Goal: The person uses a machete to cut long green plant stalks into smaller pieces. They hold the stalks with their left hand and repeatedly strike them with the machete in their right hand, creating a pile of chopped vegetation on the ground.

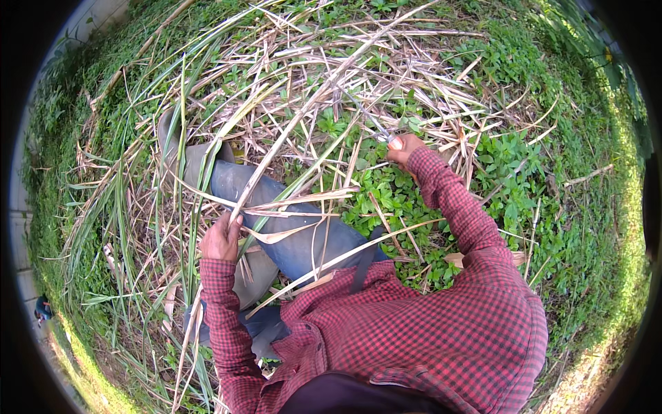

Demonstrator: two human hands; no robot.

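Observation:
My left hand (221,237) is closed around the lower end of a long dry cane stalk (286,140), with leaf strips hanging off near the fingers. The stalk slants up and to the right across the view, over my leg and the litter. At the right, my right hand (405,152) is wrapped round the pale handle of a knife (366,115). Its thin metal blade points up and left toward the stalk; whether they touch I cannot tell. Loose dry leaves (303,200) lie across my dark blue trouser leg (283,217).
Cut dry stalks and leaves (420,72) litter the ground ahead. Long green blades (183,172) stand at the left beside my boot (169,141). Low leafy plants (514,165) cover the right side. A pale block wall (22,241) runs along the far left, with a distant person (43,308) near it.

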